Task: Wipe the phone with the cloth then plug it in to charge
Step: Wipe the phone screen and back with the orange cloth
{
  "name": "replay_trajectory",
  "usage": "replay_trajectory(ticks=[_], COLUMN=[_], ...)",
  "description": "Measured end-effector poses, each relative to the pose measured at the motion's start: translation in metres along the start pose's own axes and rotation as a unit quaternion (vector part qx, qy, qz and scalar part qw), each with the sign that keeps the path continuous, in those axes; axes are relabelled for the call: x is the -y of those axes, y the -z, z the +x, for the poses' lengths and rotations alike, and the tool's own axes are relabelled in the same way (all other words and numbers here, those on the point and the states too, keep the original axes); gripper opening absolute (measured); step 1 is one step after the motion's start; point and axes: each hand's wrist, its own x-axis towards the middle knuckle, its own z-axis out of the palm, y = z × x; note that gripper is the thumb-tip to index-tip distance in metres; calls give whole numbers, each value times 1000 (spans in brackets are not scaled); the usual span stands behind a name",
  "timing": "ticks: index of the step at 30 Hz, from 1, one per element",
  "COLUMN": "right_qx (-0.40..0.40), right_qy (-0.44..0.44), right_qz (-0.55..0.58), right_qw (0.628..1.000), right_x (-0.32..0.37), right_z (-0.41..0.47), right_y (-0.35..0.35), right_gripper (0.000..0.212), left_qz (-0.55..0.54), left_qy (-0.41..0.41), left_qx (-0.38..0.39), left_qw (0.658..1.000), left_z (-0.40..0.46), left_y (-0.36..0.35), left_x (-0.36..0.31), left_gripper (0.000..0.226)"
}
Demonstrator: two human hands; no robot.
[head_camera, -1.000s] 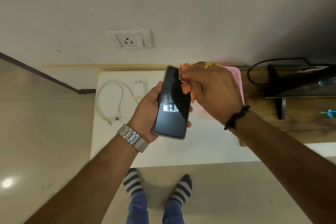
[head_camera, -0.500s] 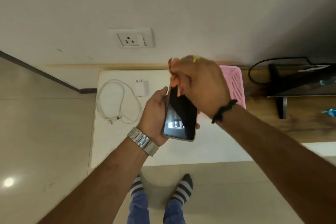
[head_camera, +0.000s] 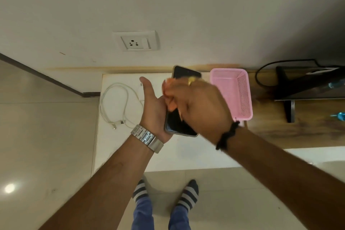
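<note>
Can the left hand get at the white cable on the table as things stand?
Probably not yet: the left hand is cradling the phone, though the white cable lies uncovered just beside it.

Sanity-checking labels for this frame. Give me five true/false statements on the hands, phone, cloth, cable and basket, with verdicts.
1. The left hand holds the phone. True.
2. The right hand presses an orange cloth on the phone's screen. True.
3. The white cable is plugged into the wall socket. False: it lies coiled on the white table, and the socket is empty.
4. The pink basket stands left of the cable. False: it stands to the right, beyond the hands.
5. The phone lies flat on the table. False: it is held above it.
</note>
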Motion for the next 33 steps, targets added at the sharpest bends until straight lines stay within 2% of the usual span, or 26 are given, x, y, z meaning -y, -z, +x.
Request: replay_trajectory(ticks=[2, 4, 6, 9, 10, 12, 14, 15, 16, 19, 20, 22, 24, 25, 29, 32, 33], right_qx=[30, 41, 2, -43, -36, 29, 95, 104, 91, -33, -48, -22, 43, 49, 2, -7, 3], right_qy=[36, 28, -12, -29, -24, -26, -20, -7, 2, -4, -7, 7, 28, 42, 24, 62, 74], right_qz=[25, 28, 5, 10, 12, 31, 64, 60, 42, 6, -1, -12, -19, -16, -26, -14, -10], right_qw=[999, 998, 1000, 999, 999, 999, 993, 993, 995, 999, 999, 1000, 998, 998, 999, 998, 997], right_x=[19, 11, -5, -9, -2, 13, 19, 16, 10, 2, 8, 18, 15, 7, -17, -1, 4], right_z=[-28, -20, 5, 18, 9, -23, -47, -49, -43, -17, -13, -21, -39, -48, -68, -61, -58], right_y=[-7, 1, 6, 1, -3, -17, -20, -19, -18, -8, -6, -12, -11, -9, -6, -14, -15], right_gripper=[16, 29, 32, 20, 21, 24, 28, 29, 27, 23, 21, 19, 24, 28, 45, 43, 42], left_qz=[3, 4, 20, 32, 28, 19, 25, 31, 35, 56, 51, 44, 34, 27, 47, 66, 43], left_qy=[-9, -2, -3, -16, -25, -28, -27, -24, -17, -19, -26, -44, -41, -31, -22, -5, 4], left_qx=[-14, -16, 16, -4, -6, -9, 7, 15, 19, -24, -31, -9, 15, 28, 44, 37, 63], left_qw=[1000, 1000, 1000, 999, 999, 999, 999, 999, 999, 998, 998, 998, 998, 999, 998, 997, 997], left_z=[-2, -5, -5, -1, 1, 2, 1, 1, 2, 8, 9, 8, 3, 1, 1, 3, 0], left_y=[1, 0, -3, -10, -10, -8, -8, -8, -9, -15, -18, -19, -16, -13, -9, -21, -27], left_x=[-1, 2, 3, -3, -5, -11, -13, -12, -11, -8, -9, -15, -21, -23, -25, -16, -16], left_gripper=[104, 110, 112, 113, 116, 129, 132, 132, 134, 124, 123, 128, 128, 130, 132, 135, 138])
